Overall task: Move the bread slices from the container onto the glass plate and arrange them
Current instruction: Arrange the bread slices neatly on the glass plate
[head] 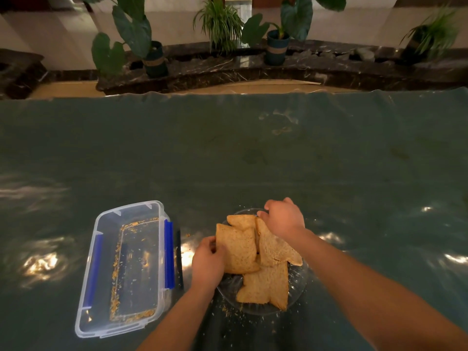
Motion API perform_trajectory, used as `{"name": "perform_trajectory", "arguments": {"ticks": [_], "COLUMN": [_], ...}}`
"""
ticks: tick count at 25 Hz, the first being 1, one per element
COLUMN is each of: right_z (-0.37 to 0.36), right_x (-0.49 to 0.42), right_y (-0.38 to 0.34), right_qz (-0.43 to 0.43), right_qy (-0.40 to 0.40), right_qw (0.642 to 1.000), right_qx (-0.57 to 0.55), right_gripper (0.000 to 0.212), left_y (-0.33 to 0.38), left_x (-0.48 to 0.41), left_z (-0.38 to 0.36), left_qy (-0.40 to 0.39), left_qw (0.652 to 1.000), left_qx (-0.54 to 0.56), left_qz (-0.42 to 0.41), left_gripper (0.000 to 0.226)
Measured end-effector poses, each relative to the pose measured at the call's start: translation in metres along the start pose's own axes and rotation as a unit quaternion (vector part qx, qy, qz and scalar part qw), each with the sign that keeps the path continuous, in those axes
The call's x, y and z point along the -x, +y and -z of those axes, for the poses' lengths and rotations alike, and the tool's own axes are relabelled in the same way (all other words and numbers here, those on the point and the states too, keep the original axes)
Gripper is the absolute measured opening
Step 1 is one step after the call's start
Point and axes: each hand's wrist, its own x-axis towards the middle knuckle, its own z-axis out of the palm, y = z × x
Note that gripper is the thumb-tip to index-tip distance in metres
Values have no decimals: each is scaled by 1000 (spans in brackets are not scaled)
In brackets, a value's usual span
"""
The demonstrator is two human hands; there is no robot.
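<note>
Several brown bread slices (266,285) lie overlapping on the glass plate (300,279) near the table's front. My left hand (207,264) grips the left edge of the leftmost slice (238,249). My right hand (283,217) is over the plate's far side, its fingers closed on the top corner of the right-hand slice (274,249). A further slice (241,221) peeks out at the back. The clear plastic container (101,249) with blue clips stands to the left, holding only crumbs.
The table carries a glossy green plastic cover (228,153) with light glare. Crumbs (228,312) are scattered around the plate. Beyond the far edge runs a dark marble ledge (228,69) with potted plants.
</note>
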Motion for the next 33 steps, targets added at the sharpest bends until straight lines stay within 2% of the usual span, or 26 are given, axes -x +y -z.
{"name": "perform_trajectory", "arguments": {"ticks": [5, 13, 16, 22, 28, 33], "right_z": [-3, 6, 4, -4, -9, 5], "right_x": [-4, -7, -9, -13, -11, 32], "right_y": [-2, 0, 1, 18, 16, 32], "right_qz": [3, 48, 52, 43, 55, -19], "right_qy": [19, -37, -41, 58, 66, 165], "right_qw": [999, 998, 998, 993, 989, 950], "right_qx": [-28, -1, -23, -91, -123, -266], "right_gripper": [14, 4, 11, 17, 21, 18], "left_y": [-2, -5, -6, -7, -3, -3], "left_x": [-1, 0, 1, -3, -4, -6], "left_z": [2, 1, 0, 2, -1, -2], "left_qy": [-10, -3, -1, -15, -9, 3], "left_qw": [1000, 1000, 1000, 1000, 999, 997], "left_qx": [2, 6, 13, 4, 23, 65], "left_qz": [3, 2, 4, 2, 27, 45], "left_gripper": [32, 29, 28, 27, 29, 28]}}
